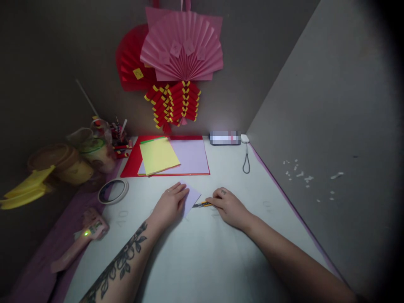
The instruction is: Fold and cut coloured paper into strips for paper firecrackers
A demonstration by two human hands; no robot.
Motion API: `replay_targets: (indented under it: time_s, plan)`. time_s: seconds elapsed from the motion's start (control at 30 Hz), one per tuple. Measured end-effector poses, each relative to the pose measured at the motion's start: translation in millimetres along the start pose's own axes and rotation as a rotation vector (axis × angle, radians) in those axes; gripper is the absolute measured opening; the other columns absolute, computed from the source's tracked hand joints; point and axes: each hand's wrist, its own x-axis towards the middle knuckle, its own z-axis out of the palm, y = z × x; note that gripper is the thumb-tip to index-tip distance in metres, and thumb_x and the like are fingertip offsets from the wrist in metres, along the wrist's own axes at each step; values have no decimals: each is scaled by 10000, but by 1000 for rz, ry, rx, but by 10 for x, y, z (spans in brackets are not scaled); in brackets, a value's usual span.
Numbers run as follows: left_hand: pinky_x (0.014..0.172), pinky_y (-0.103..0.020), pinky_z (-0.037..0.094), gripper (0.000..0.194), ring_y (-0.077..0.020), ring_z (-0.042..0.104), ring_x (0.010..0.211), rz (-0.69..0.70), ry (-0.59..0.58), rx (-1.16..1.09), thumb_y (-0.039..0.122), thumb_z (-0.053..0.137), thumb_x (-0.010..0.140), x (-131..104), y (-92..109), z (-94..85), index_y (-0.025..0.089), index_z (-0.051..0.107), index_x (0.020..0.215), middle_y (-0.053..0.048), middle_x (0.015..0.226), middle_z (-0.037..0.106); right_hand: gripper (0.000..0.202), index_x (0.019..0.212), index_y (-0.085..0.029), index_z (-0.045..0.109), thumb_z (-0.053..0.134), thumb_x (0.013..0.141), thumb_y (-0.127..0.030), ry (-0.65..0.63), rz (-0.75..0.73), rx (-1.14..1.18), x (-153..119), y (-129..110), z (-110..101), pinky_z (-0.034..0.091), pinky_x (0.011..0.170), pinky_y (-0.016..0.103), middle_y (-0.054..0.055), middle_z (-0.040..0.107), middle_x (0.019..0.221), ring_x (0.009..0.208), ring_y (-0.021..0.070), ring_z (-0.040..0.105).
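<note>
My left hand [169, 202] lies over the left part of a small folded piece of light purple paper [192, 198], its fingers resting flat on top. Part of the paper is hidden under that hand. In my right hand [229, 207] is a yellow craft knife [205, 204], held between closed fingers. Its dark blade end points left and meets the paper's right edge, low against the white table mat [202, 261]. Whether the blade lies inside a fold, I cannot tell.
Yellow sheets [159, 155] lie on a purple sheet [192, 158] and red card [131, 164]. A tape roll [124, 193], pink glue gun [80, 248] and cups [72, 168] stand left. A phone [224, 138] leans at the back; paper fans [186, 46] hang above.
</note>
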Motion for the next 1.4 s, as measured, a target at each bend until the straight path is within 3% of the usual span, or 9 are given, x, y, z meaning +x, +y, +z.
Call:
replay_targets:
  time_s: [0.77,1.07,1.17,1.23,1.3,1.4]
  plan:
    - [1028,-460,441,369,-280,497,1244,-8,-4,-12,155,461,868,6,19,-14,166,625,1198,-118,1299,584,358,1068,-206,679,448,852,-37,-56,-69,38,69,-271,102,455,727,324,71,555,832,797,186,476]
    - [1033,-454,433,368,-253,499,1244,-33,11,-136,140,448,849,-10,-19,-14,194,647,1154,-90,1279,603,352,1035,-227,681,467,830,-39,-88,-147,107,44,-336,127,452,751,343,64,574,844,821,186,505]
    - [993,-408,462,337,-221,567,1149,-179,131,-181,111,402,836,-42,-51,-62,186,687,1000,-85,1191,650,323,1076,-230,653,462,864,-80,-5,-125,216,31,-302,86,472,774,352,62,579,867,846,186,533]
    - [947,-412,470,283,-232,599,1053,-336,210,-101,156,410,852,-67,-34,-132,181,676,944,-99,1110,667,314,1124,-231,620,443,891,-118,119,-7,284,27,-244,68,490,786,353,71,573,915,882,191,550]
    - [878,-436,470,243,-268,595,982,-460,187,44,280,471,860,-91,21,-208,177,646,995,-115,1057,654,309,1149,-229,596,428,902,-147,265,152,298,31,-140,58,498,795,358,82,562,967,912,200,560]
    - [774,-427,459,387,-312,564,941,-548,62,193,453,575,793,-116,125,-282,163,603,1048,-135,1021,610,288,1132,-209,593,444,888,-180,388,350,199,42,116,34,492,814,378,89,557,987,910,214,564]
